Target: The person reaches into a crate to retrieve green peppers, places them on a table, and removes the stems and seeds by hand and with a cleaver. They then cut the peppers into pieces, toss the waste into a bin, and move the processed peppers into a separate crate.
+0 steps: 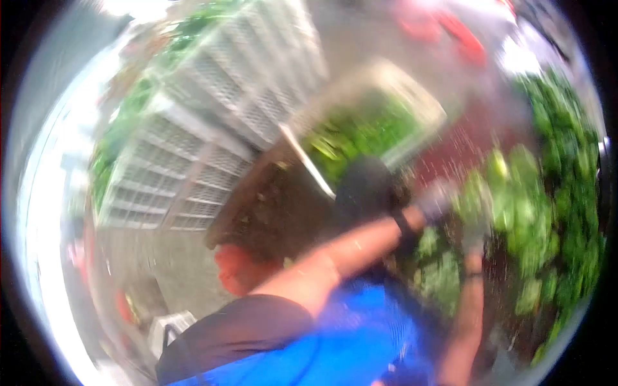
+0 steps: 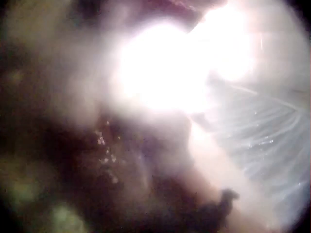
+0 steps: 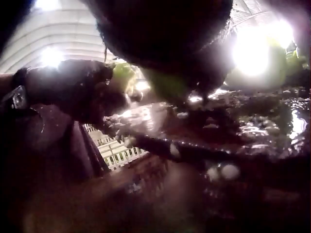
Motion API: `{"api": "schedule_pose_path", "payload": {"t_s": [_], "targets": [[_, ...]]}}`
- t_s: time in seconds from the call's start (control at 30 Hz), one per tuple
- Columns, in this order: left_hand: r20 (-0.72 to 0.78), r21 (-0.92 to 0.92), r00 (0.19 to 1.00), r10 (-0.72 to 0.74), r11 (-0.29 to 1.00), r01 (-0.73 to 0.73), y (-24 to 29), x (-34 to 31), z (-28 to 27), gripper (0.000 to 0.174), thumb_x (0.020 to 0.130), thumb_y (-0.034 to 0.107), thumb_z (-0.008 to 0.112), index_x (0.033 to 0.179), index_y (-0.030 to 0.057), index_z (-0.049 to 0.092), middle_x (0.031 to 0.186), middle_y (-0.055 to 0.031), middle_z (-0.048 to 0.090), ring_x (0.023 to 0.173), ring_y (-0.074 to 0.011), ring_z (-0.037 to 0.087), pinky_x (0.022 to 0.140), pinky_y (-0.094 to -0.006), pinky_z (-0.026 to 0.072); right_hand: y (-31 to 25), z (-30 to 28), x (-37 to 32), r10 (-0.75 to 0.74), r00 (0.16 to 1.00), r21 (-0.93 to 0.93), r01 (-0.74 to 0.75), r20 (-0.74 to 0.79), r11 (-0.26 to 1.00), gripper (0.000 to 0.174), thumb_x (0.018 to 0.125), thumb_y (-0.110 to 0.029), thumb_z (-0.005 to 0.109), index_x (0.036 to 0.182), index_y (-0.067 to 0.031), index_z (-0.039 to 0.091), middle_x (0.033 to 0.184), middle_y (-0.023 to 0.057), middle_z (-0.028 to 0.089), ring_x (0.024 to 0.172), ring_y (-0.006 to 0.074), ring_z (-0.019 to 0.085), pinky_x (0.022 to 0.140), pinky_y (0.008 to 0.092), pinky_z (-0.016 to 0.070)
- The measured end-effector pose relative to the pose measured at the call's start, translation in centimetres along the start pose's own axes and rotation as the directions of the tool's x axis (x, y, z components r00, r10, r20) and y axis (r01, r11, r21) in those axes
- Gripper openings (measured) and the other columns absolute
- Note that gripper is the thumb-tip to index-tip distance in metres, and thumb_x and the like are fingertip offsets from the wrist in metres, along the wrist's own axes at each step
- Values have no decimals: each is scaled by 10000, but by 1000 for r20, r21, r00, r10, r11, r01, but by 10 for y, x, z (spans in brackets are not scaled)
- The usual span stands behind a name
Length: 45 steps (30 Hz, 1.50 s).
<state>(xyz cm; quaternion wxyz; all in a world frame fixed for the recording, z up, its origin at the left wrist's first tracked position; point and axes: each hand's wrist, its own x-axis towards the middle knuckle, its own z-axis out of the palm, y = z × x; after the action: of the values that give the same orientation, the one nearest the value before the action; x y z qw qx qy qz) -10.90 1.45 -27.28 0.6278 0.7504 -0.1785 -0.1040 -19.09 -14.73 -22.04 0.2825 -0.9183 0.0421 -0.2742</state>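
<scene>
In the blurred head view, my left hand (image 1: 438, 202), in a dark glove, is at the left side of a bunch of leafy greens (image 1: 508, 199). My right hand (image 1: 476, 238) grips the near end of this bunch. From the right wrist view, the gloved left hand (image 3: 73, 90) has a pale green piece (image 3: 124, 73) at its curled fingertips. The dark right hand (image 3: 165, 29) fills the top there, with green leaf (image 3: 167, 86) under it. The left wrist view is mostly glare and blur.
A wet, dark red surface (image 1: 479, 138) lies beyond my hands. More leafy greens (image 1: 570, 148) are heaped along the right. A pale crate (image 1: 418, 96) holding greens stands ahead, and white slatted crates (image 1: 238, 71) are at the left. Red boots (image 1: 460, 38) show at the top.
</scene>
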Motion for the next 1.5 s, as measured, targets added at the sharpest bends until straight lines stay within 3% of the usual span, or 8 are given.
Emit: {"api": "schedule_pose_path", "payload": {"t_s": [0.1,0.23,0.43,0.6,0.9,0.97,1.23,1.5], "targets": [[201,-513,864,-462,702,494,62,-7,-26,304,1011,268,432,1011,48,643,962,-83,671,802,-103,636,681,-247,528,-3,14,11,48,998,107,-45,-29,993,297,921,-160,506,1187,-99,625,1188,121,631,1145,246,576,1013,330,456],[93,-43,993,-69,996,73,-44,16,-11,258,955,207,485,1132,49,589,1025,-103,652,845,-188,642,728,-297,529,1,23,17,46,997,168,-34,-67,985,334,904,-153,506,1214,-95,617,1222,125,619,1165,248,568,1035,338,431],[200,635,970,139,736,-236,31,-8,-28,322,896,69,518,1205,-16,549,1135,-202,622,1060,-317,608,930,-373,478,-14,9,16,57,998,63,-59,28,996,427,884,-338,597,1278,-176,579,1311,141,541,1198,289,540,1005,387,457],[139,110,953,-270,960,256,50,-6,-25,360,920,35,458,1272,20,530,1215,-178,593,1144,-290,559,1005,-340,424,-36,-20,11,-266,939,-130,298,218,946,550,825,-372,670,1315,-167,529,1345,190,480,1206,356,513,991,429,460],[165,638,986,-29,766,-84,37,-6,-5,396,911,47,479,1306,51,504,1169,-93,630,1000,-229,631,885,-313,507,-40,-17,24,-288,877,-155,369,384,916,442,858,-289,593,1232,-58,549,1300,202,513,1167,362,535,945,427,483],[84,66,989,-121,991,115,17,-2,0,286,913,108,515,1190,52,555,972,-124,642,878,-246,640,750,-345,525,-37,-13,30,-319,842,-161,421,435,893,414,879,-266,571,1222,-36,548,1293,206,515,1162,355,534,938,422,489],[271,515,962,38,838,-178,13,12,-18,458,738,47,698,1181,55,579,1025,-129,677,888,-217,662,764,-310,528,-34,-32,51,-511,668,-49,632,541,774,368,809,-175,653,1167,-104,605,1295,107,519,1172,321,523,981,391,474],[231,527,971,67,830,-183,23,16,-11,344,891,0,507,1225,59,562,1039,-98,673,863,-155,633,787,-288,528,8,5,37,-323,847,186,268,421,945,293,908,-221,572,1170,-96,609,1250,108,564,1115,292,569,957,360,472]]}}
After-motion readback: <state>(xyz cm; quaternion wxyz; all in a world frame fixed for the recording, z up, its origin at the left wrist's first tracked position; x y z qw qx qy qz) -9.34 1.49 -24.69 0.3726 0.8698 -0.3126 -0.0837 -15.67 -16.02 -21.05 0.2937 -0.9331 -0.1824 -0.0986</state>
